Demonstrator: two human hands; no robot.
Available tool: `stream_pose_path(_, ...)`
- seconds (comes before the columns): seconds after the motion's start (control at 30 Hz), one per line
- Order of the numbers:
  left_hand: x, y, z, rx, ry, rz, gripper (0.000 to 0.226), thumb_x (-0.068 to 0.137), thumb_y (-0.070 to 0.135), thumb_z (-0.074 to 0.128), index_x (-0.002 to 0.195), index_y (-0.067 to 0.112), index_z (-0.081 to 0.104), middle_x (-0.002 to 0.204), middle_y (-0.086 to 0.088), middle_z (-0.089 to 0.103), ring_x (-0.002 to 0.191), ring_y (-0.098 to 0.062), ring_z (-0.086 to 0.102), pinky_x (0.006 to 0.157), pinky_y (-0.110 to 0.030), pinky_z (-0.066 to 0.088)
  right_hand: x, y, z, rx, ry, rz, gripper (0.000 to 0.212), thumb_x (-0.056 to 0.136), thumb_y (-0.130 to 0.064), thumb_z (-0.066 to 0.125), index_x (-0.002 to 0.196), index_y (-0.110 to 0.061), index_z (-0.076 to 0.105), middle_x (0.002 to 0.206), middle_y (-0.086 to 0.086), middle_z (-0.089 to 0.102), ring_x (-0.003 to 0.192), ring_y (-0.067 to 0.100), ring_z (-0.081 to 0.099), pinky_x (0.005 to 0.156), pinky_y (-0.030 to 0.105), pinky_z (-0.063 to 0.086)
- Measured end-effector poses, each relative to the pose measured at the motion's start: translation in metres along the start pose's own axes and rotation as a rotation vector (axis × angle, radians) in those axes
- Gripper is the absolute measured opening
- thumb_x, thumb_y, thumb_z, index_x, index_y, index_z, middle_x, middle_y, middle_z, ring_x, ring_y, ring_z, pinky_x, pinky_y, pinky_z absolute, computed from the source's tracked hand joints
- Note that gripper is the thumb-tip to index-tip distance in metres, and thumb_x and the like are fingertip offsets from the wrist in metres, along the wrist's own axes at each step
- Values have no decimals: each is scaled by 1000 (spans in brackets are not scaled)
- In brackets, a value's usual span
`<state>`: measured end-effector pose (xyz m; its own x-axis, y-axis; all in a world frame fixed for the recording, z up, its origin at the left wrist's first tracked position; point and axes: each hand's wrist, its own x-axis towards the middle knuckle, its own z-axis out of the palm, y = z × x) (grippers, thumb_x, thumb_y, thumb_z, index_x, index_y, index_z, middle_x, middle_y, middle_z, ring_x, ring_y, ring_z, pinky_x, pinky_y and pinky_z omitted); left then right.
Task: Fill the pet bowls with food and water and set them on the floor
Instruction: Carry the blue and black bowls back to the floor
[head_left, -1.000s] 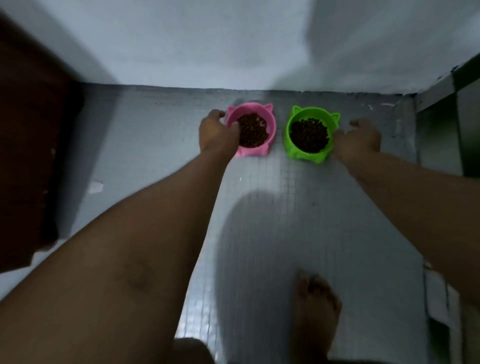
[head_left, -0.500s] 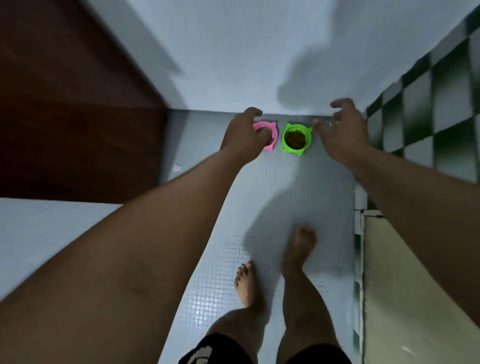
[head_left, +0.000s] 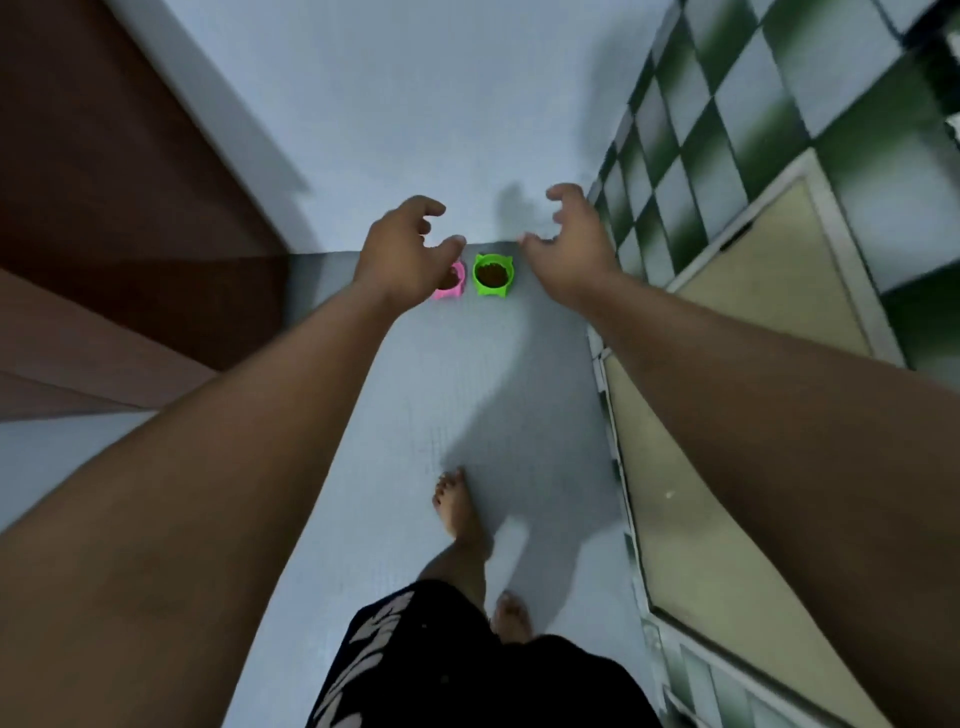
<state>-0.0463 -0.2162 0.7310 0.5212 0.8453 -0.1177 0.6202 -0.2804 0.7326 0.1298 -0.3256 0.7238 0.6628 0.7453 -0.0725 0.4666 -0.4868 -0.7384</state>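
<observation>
Two cat-eared pet bowls stand side by side on the grey tiled floor against the far white wall. The green bowl (head_left: 493, 275) is full of brown kibble. The pink bowl (head_left: 453, 285) to its left is mostly hidden behind my left hand (head_left: 402, 252). That hand hovers high above the floor, fingers curled apart, holding nothing. My right hand (head_left: 571, 244) hangs to the right of the green bowl, also raised, fingers spread and empty.
A dark brown wooden door (head_left: 104, 208) fills the left side. A green and white checkered tile wall (head_left: 727, 104) and a beige cabinet panel (head_left: 727, 389) line the right. My bare feet (head_left: 460, 512) stand on the narrow floor strip (head_left: 467, 389).
I have stood up from the bowls: both hands let go and rose away from them. The bowls now look small and far, still on the floor.
</observation>
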Motion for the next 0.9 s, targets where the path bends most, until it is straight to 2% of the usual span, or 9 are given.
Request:
stream_pose_path(0.07, -45, 7, 1, 11, -22, 19, 48, 90, 42, 73, 133, 27, 60, 128, -5, 64, 102, -14, 60, 89, -25, 46, -42, 5, -17, 5, 10, -22, 58, 85, -38, 66, 137, -24, 44, 131, 10, 53, 105, 25, 63, 96, 41, 52)
stream_pose_path(0.13, -86, 14, 2, 4, -27, 46, 47, 90, 41, 74, 133, 27, 60, 128, -4, 63, 98, -12, 59, 87, -23, 44, -85, 11, -33, -20, 15, -44, 56, 89, -34, 67, 138, -21, 44, 132, 10, 52, 110, 22, 59, 97, 34, 49)
stream_pose_path(0.2, -127, 27, -1, -34, -38, 68, 47, 89, 39, 75, 133, 26, 61, 123, -1, 63, 100, -12, 60, 87, -24, 45, -127, 14, -50, -10, 37, -55, 56, 90, -34, 68, 138, -19, 44, 134, 8, 53, 117, 22, 56, 100, 35, 48)
stream_pose_path(0.33, -201, 53, -6, -108, -95, 165, 40, 87, 39, 74, 124, 28, 64, 113, 1, 64, 100, -19, 67, 94, -39, 56, -213, 7, -86, -2, 123, -26, 56, 90, -34, 69, 139, -19, 45, 138, 9, 52, 119, 22, 57, 103, 41, 49)
stream_pose_path(0.43, -248, 71, -2, -143, -134, 260, 32, 86, 41, 74, 116, 32, 65, 105, 8, 64, 94, -16, 69, 88, -39, 59, -278, 5, -114, 6, 246, -13, 52, 90, -34, 69, 135, -17, 49, 130, 7, 56, 109, 21, 62, 96, 41, 54)
stream_pose_path(0.57, -317, 87, 9, -134, -272, 410, 34, 93, 34, 71, 125, 22, 64, 106, 4, 63, 89, -10, 65, 73, -25, 53, -375, 3, -139, 55, 406, 97, 46, 92, -33, 68, 132, -18, 51, 120, 1, 59, 84, 9, 62, 76, 26, 53)
stream_pose_path(0.67, -371, 101, 8, -108, -344, 522, 36, 94, 35, 70, 125, 21, 62, 110, 1, 64, 93, -13, 64, 78, -24, 52, -448, 3, -146, 90, 497, 145, 44, 92, -32, 68, 130, -19, 52, 120, 1, 59, 86, 13, 62, 76, 31, 54)
stream_pose_path(0.8, -444, 123, 22, -119, -462, 608, 33, 91, 37, 73, 120, 25, 63, 108, 1, 65, 96, -16, 66, 81, -29, 56, -537, 14, -164, 117, 626, 238, 42, 92, -33, 68, 129, -21, 52, 118, -2, 59, 85, 13, 62, 73, 28, 51)
stream_pose_path(0.9, -491, 141, 42, -113, -536, 681, 35, 91, 39, 72, 121, 26, 62, 108, 2, 65, 97, -16, 67, 82, -31, 57, -599, 28, -178, 121, 691, 287, 42, 93, -31, 68, 130, -21, 51, 117, -3, 57, 83, 12, 62, 69, 30, 54)
